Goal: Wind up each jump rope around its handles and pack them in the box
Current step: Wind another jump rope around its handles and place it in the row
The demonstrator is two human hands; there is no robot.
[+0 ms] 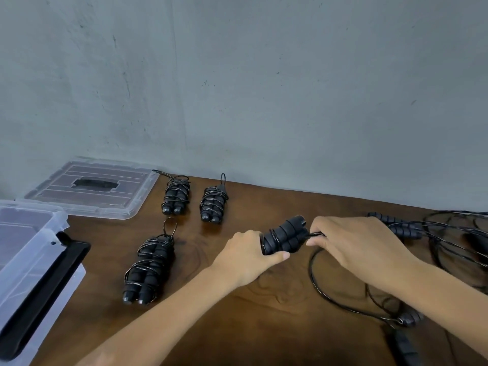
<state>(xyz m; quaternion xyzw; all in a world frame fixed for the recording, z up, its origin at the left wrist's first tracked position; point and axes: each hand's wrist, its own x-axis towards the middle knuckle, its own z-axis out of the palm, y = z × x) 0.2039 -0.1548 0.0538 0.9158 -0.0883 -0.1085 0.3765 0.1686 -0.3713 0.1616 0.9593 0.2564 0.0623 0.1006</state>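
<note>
The left hand (244, 256) is closed around a pair of black handles (284, 235) held together just above the wooden surface (237, 326). The right hand (351, 241) pinches the black cord (320, 282) at the handles' far end; the loose cord loops down across the surface. Three wound jump ropes (150, 268) lie to the left, near the clear box (29, 262) and its lid (92, 188). Unwound ropes (449, 231) lie tangled at the right.

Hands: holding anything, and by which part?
Left hand grips the paired handles at their lower end. Right hand pinches the rope just beside the handles' upper end.
</note>
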